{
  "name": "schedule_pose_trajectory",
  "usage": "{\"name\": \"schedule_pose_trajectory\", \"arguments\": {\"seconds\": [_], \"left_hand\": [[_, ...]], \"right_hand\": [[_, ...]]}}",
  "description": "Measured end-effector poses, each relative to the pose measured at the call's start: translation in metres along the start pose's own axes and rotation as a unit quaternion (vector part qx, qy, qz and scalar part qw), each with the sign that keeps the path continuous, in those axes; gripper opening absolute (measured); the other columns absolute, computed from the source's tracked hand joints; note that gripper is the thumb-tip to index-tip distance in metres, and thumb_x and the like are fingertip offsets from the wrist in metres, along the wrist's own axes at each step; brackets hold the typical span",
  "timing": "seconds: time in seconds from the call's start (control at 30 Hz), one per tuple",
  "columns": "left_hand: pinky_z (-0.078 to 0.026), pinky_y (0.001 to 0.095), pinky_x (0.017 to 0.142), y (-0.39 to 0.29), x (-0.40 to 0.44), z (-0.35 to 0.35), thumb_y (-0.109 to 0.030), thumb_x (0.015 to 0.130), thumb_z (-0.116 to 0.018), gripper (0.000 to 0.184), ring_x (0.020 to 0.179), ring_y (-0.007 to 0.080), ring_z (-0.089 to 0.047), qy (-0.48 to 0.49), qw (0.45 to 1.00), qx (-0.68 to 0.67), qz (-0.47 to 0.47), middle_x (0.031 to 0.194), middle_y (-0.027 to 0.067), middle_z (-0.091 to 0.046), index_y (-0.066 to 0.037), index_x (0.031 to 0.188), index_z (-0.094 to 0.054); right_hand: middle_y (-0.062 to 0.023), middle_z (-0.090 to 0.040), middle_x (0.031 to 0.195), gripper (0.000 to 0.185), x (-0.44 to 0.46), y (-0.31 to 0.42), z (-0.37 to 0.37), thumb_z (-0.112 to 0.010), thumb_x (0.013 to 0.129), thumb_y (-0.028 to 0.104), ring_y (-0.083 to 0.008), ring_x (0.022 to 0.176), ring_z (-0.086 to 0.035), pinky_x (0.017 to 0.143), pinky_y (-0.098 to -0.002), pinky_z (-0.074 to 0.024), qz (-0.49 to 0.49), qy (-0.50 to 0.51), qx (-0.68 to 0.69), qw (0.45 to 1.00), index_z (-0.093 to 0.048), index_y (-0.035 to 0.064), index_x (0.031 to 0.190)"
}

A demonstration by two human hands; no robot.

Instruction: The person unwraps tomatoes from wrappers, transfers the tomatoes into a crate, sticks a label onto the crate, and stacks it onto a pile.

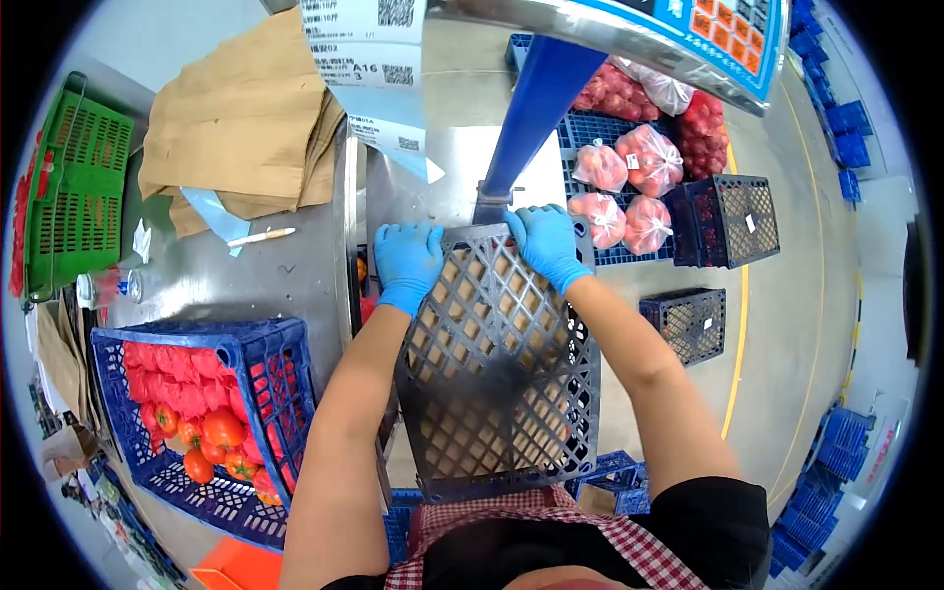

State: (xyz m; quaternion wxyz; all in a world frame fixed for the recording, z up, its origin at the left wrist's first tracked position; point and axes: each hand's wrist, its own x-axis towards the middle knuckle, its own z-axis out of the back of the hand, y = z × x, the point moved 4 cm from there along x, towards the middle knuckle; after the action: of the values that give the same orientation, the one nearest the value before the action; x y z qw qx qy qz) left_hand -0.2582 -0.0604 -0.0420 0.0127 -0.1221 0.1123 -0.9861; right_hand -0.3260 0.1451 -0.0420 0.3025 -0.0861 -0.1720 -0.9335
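Floor (688, 418) lay beside left hand (406, 258) and right hand (549, 241), both half-curled over a crate's rim (476, 233). Uneven pull risked tipping it.

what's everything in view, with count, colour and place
lattice crate: one, black, centre
scale: one, blue and silver, top
printed labels: several, white, top
steel table: one, silver, left
paper sheets: several, brown, on table
pen: one, whitish, beside sheets
green crate: at least one, far left
blue crate: one, lower left
tomatoes: several, red, inside it
clear bags: four, reddish contents, upper right
floor crates: at least two, black, right
apron: one, red-white check, bottom
left grip, right grip: two, blue-gloved, on lattice crate's far edge
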Motion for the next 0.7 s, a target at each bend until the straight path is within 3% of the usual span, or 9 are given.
{"name": "schedule_pose_trajectory", "arguments": {"seconds": [0.1, 0.27, 0.37, 0.4, 0.5, 0.6, 0.7], "left_hand": [[-0.038, 0.0428, 0.075, -0.002, -0.003, -0.001, -0.028, 0.089, -0.046, 0.028, 0.072, 0.0299, -0.053, 0.022, 0.999, 0.012, 0.024, 0.072, 0.0102, -0.056, -0.009, 0.074, -0.059], [-0.041, 0.0438, 0.071, -0.002, 0.007, -0.007, -0.03, 0.091, -0.041, 0.034, 0.071, 0.0304, -0.058, 0.106, 0.993, 0.023, 0.043, 0.076, 0.0121, -0.061, -0.009, 0.078, -0.064], [-0.042, 0.0439, 0.069, -0.003, 0.018, -0.012, -0.033, 0.092, -0.04, 0.039, 0.07, 0.0308, -0.06, 0.15, 0.986, 0.041, 0.065, 0.075, 0.0137, -0.064, -0.009, 0.076, -0.067], [-0.042, 0.0443, 0.068, -0.004, 0.018, -0.014, -0.034, 0.092, -0.04, 0.041, 0.069, 0.0311, -0.061, 0.16, 0.983, 0.045, 0.071, 0.074, 0.0142, -0.064, -0.008, 0.074, -0.068], [-0.042, 0.0438, 0.068, -0.007, 0.017, -0.01, -0.035, 0.091, -0.042, 0.044, 0.067, 0.0315, -0.061, 0.1, 0.994, -0.005, 0.047, 0.069, 0.0154, -0.063, -0.007, 0.069, -0.067], [-0.043, 0.0438, 0.068, -0.009, 0.021, -0.007, -0.036, 0.09, -0.044, 0.041, 0.066, 0.0316, -0.06, 0.145, 0.987, 0.023, 0.068, 0.07, 0.0149, -0.064, -0.008, 0.069, -0.067], [-0.042, 0.0432, 0.072, -0.008, 0.017, -0.003, -0.035, 0.089, -0.045, 0.036, 0.075, 0.0305, -0.06, 0.078, 0.996, -0.01, 0.049, 0.079, 0.0133, -0.065, -0.009, 0.078, -0.068]], "right_hand": [[-0.0105, -0.062, 0.062, 0.038, 0.002, 0.005, -0.005, -0.048, 0.09, 0.036, -0.0285, 0.061, -0.061, 0.066, -0.0421, -0.0447, -0.034, 0.05, -0.026, 0.998, -0.063, 0.0093, 0.069], [-0.005, -0.064, 0.06, 0.063, 0.021, -0.001, -0.006, -0.028, 0.094, 0.049, -0.0282, 0.063, -0.063, 0.066, -0.0401, -0.0486, -0.053, 0.265, 0.032, 0.962, -0.066, 0.0147, 0.058], [-0.0051, -0.063, 0.059, 0.06, 0.027, 0.0, -0.023, -0.028, 0.094, 0.046, -0.0296, 0.064, -0.064, 0.066, -0.0419, -0.0489, -0.069, 0.28, -0.012, 0.957, -0.067, 0.0142, 0.062], [-0.0066, -0.063, 0.06, 0.055, 0.028, 0.004, -0.017, -0.027, 0.094, 0.044, -0.0306, 0.064, -0.063, 0.067, -0.0429, -0.0491, -0.071, 0.22, -0.015, 0.973, -0.067, 0.0122, 0.072], [-0.0172, -0.064, 0.069, 0.054, 0.027, 0.002, -0.021, -0.031, 0.093, 0.043, -0.0356, 0.069, -0.062, 0.07, -0.0453, -0.048, -0.075, 0.211, 0.044, 0.974, -0.067, 0.0066, 0.076], [-0.0166, -0.064, 0.072, 0.041, 0.034, 0.0, -0.023, -0.039, 0.092, 0.037, -0.0355, 0.071, -0.062, 0.071, -0.0453, -0.0478, -0.133, 0.309, 0.045, 0.941, -0.066, 0.0078, 0.083], [-0.016, -0.064, 0.089, 0.031, 0.026, 0.004, -0.016, -0.044, 0.09, 0.034, -0.0334, 0.079, -0.061, 0.079, -0.0422, -0.0464, -0.033, 0.105, 0.039, 0.993, -0.062, 0.009, 0.096]]}}
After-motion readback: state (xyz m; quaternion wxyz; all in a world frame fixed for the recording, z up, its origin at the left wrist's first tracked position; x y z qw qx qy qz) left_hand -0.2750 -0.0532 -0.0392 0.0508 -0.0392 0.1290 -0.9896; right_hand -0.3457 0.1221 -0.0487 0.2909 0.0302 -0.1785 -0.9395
